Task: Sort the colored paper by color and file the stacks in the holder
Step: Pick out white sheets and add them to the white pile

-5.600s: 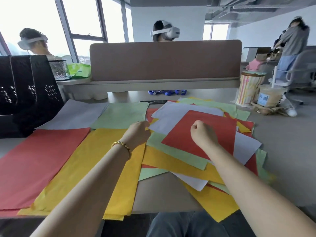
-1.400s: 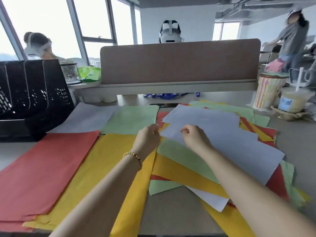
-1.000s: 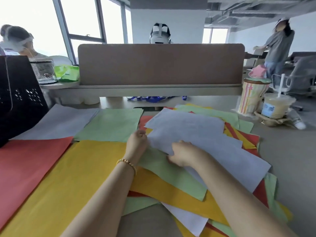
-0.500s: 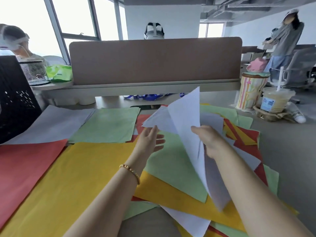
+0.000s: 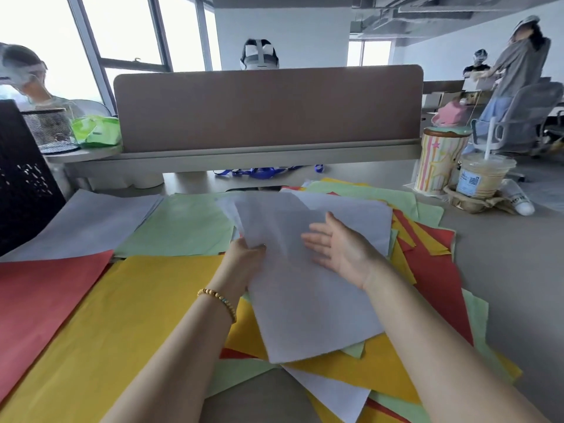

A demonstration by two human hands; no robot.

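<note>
A white sheet (image 5: 299, 288) is lifted over the mixed pile of coloured paper (image 5: 427, 270) at centre right. My left hand (image 5: 247, 254) pinches its left edge. My right hand (image 5: 338, 248) is open, palm toward me, just in front of the sheet with fingers spread. Sorted stacks lie to the left: white (image 5: 91, 224), green (image 5: 180, 227), red (image 5: 39, 300) and yellow (image 5: 122, 331). The black file holder (image 5: 21, 178) stands at the far left edge, partly cut off.
A brown desk divider (image 5: 268, 108) runs along the back. A striped cup (image 5: 439, 163) and an iced drink with a straw (image 5: 482, 175) stand at the back right. A mesh pen pot (image 5: 52, 129) and green packet (image 5: 96, 131) sit behind the holder. People are beyond the desk.
The red top sheet is gone from the mixed pile. My right hand raised a white sheet, then released it; my left hand now pinches its left edge.
</note>
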